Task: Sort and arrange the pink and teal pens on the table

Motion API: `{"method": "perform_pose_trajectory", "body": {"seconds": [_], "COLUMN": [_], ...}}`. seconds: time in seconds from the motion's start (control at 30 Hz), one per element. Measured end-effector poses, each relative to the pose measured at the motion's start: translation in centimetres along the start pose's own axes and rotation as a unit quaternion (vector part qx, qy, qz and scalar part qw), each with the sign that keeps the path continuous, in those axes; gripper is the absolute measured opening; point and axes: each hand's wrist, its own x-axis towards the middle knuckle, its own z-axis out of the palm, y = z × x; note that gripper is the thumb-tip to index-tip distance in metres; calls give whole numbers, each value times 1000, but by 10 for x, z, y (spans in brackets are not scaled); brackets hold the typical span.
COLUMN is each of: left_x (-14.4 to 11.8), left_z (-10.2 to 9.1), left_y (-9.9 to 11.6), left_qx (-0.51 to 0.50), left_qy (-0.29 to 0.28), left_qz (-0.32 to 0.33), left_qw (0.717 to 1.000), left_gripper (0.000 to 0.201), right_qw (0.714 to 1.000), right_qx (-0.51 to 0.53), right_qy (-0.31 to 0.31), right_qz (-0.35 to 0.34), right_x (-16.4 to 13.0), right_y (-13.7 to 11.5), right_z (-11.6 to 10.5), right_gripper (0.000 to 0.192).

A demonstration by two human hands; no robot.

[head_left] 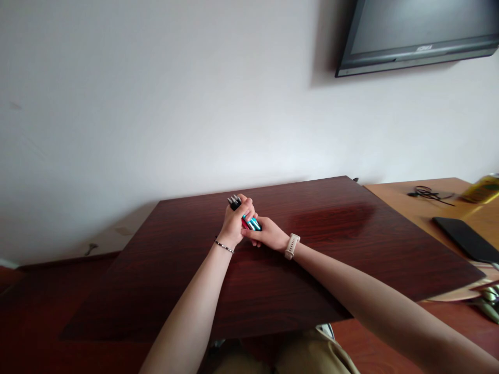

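Above the dark wooden table [323, 218], a bundle of several pens [252, 223] is held slantwise between both hands. Black parts with silvery tips stick out at the upper left; blue, white and red barrels show between the hands. My left hand [237, 221], with a beaded bracelet at the wrist, is wrapped round the upper part of the bundle. Closed about its lower right end is my right hand [272, 234], which wears a pale watch. The fingers hide much of the pens, and their exact kind is too small to tell.
A lighter wooden table [401, 197] adjoins on the right, bearing a black cable [429, 194], a flat black object [465, 238] and a yellow package [483, 188]. A television [421, 36] hangs on the white wall behind. The dark table's near edge is close to my lap.
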Motion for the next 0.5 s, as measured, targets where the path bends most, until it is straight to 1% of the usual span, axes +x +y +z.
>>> {"method": "perform_pose_trajectory", "body": {"seconds": [0.07, 0.13, 0.2, 0.27, 0.33, 0.4, 0.43, 0.5], "left_x": [-2, -3, -2, 0, 1, 2, 2, 2], "left_z": [-1, -1, -2, -3, -3, -4, -5, -7], "left_y": [4, 7, 8, 7, 5, 2, 1, -2], "left_qx": [-14, -25, -44, -63, -71, -70, -68, -64], "left_qy": [-21, -32, -35, -37, -32, -15, -4, 15], "left_qz": [-22, -28, -20, -19, -31, -45, -51, -55], "left_qw": [999, 999, 998, 997, 996, 996, 996, 996], "left_gripper": [61, 59, 45, 34, 34, 36, 38, 42], "right_qw": [997, 989, 978, 969, 966, 972, 976, 986], "right_qx": [61, 126, 187, 224, 227, 204, 187, 153], "right_qy": [-40, -72, -85, -90, -99, -100, -94, -61], "right_qz": [15, 26, 37, 56, 70, 66, 57, 29], "right_x": [-1, -4, -7, -9, -11, -10, -9, -8], "right_y": [-4, -9, -13, -15, -14, -11, -9, -6], "right_z": [2, 2, 0, -2, -4, -4, -3, 0], "right_gripper": [45, 46, 46, 46, 48, 51, 53, 54]}}
